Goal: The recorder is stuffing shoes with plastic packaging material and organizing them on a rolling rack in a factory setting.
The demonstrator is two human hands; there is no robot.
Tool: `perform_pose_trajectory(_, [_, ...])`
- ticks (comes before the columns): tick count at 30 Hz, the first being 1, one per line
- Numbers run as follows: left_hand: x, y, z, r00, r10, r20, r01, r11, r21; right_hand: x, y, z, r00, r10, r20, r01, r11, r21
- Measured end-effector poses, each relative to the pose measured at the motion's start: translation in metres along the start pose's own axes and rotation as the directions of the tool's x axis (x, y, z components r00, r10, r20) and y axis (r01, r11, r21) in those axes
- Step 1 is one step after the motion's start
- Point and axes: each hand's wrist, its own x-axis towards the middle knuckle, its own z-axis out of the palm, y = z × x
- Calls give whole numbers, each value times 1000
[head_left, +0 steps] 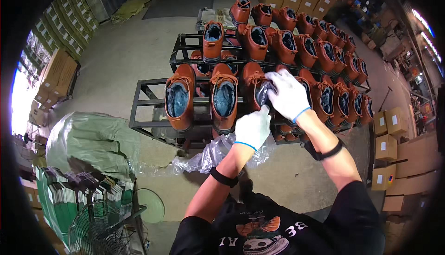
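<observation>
Shoes [180, 98] in reddish brown, laced and with dark linings, stand in rows on a black metal rack [150, 124], their heels toward the near side. Third from the left in the near row is the handled shoe [251, 74], partly hidden by two gloved hands. The left hand [253, 127] is at its near side, fingers bunched at the near end of some dark glossy material [263, 93] by the shoe's opening. The right hand [288, 95] comes over from the right, its fingers bent down at the far end of that material. Whether either set of fingers is clamped on it, I cannot tell. Both white gloves [294, 99] end in blue cuffs, and black bands [225, 177] circle both forearms.

Crumpled clear plastic [208, 157] hangs on the near side of the rack, left of the person's legs. Farther left lies a large pale-green sheet [92, 137], with green-and-white flat stacks [55, 194], a wire fan cage [99, 227] and a round green disc [151, 205] on its near side. Cardboard boxes [395, 120] are piled along the right, and more rise at the far side.
</observation>
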Motion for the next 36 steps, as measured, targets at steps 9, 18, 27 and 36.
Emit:
perform_pose_trajectory(9, [2,2,-2,999,46,12,-45,998,-39,-15,30,5,893,-29,449,-20,994,104])
perform_pose_trajectory(18, [-69,56,51,900,-9,436,347,622,-702,-126,80,-138,926,-47,376,-112,914,390])
perform_pose_trajectory(27, [-13,56,8,952,141,-271,-201,957,-208,-114,205,-191,882,424,209,-422,510,750])
perform_pose_trajectory(36, [31,112,113,989,80,-126,-82,997,-8,-46,139,-18,994,-91,59,91,996,2])
